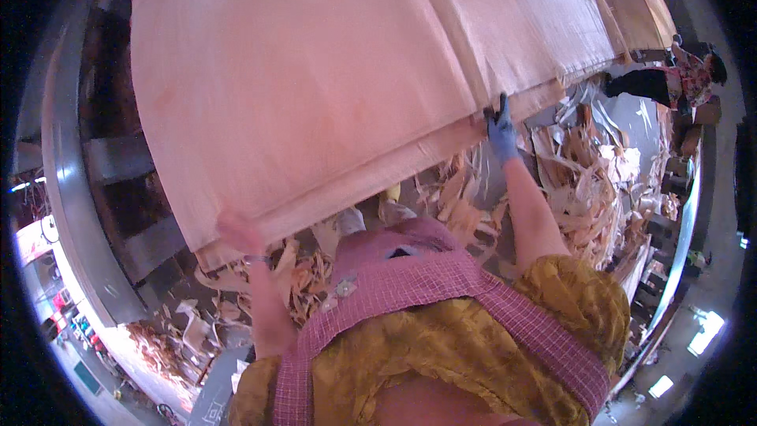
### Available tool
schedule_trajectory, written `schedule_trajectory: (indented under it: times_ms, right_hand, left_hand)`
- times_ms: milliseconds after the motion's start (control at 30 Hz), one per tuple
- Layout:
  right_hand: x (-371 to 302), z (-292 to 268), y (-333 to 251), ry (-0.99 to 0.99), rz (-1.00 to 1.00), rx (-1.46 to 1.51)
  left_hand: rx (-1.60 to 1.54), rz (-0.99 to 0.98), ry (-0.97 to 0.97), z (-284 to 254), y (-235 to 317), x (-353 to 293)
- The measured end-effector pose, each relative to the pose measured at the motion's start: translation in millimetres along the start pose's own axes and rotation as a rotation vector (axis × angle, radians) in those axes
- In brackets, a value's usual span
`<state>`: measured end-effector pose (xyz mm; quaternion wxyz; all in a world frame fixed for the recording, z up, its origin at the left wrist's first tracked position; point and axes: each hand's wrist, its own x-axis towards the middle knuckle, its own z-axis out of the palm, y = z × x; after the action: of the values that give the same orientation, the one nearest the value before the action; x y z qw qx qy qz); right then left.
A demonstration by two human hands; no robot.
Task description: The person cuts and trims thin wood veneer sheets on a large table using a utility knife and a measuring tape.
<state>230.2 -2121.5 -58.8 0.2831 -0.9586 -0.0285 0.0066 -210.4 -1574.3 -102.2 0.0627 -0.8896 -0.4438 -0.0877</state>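
A broad, pinkish-tan sheet of wood veneer (300, 87) lies in front of me on top of more sheets, whose edges show along the near side. My right hand (501, 132), in a grey glove with dark fingertips, grips the near edge of the sheet to the right of my body. A long ripple runs away from that spot across the veneer. My left hand (239, 233) is bare and smeared by motion over the near left corner. Its fingers cannot be made out, nor whether it touches the sheet.
Curled veneer scraps (576, 177) lie heaped on the floor at right, with more scraps (296, 276) near my feet. Another person (678, 83) stands at the far right end of the stack. A long metal beam (79, 189) runs along the left.
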Motion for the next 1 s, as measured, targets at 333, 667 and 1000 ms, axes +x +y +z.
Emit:
schedule_trajectory:
  times_ms: [333, 667, 1000]
  right_hand:
    - [-22, -35, 40, -0.025, 0.129, -0.13]
    - [-75, -141, 230, 0.266, 0.116, -0.076]
    - [-21, -219, 188, 0.418, -0.111, -0.15]
  left_hand:
    - [-0.095, 0.344, -0.349, -83, 186, 6]
    - [-0.073, 0.435, -0.49, -85, 203, 24]
    - [-0.075, 0.443, -0.83, -139, 213, 53]
